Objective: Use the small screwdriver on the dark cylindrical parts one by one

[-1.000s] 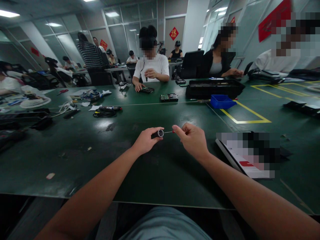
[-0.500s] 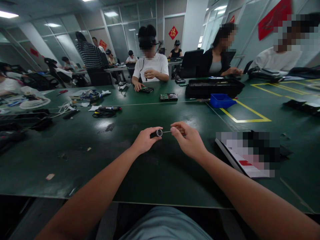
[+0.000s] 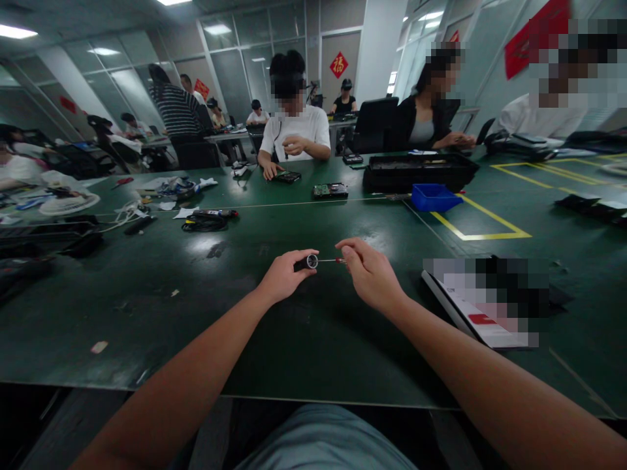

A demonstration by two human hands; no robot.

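Observation:
My left hand (image 3: 284,274) is closed round a small black cylinder with a shiny ring-shaped end (image 3: 311,262), held just above the green table (image 3: 304,326). My right hand (image 3: 372,274) pinches a thin screwdriver with a red handle (image 3: 337,260); its metal shaft points left and its tip meets the cylinder's ringed end. Both hands sit close together at the middle of the table, in front of me.
A booklet (image 3: 484,307) lies to the right of my right hand. Further back are a blue bin (image 3: 434,197), a black tray (image 3: 421,171), a circuit board (image 3: 331,190) and black cables (image 3: 206,220). Other people sit across the table and at the sides.
My right hand drew in toward the cylinder, then eased back slightly, showing the red handle again. The left hand has hardly moved.

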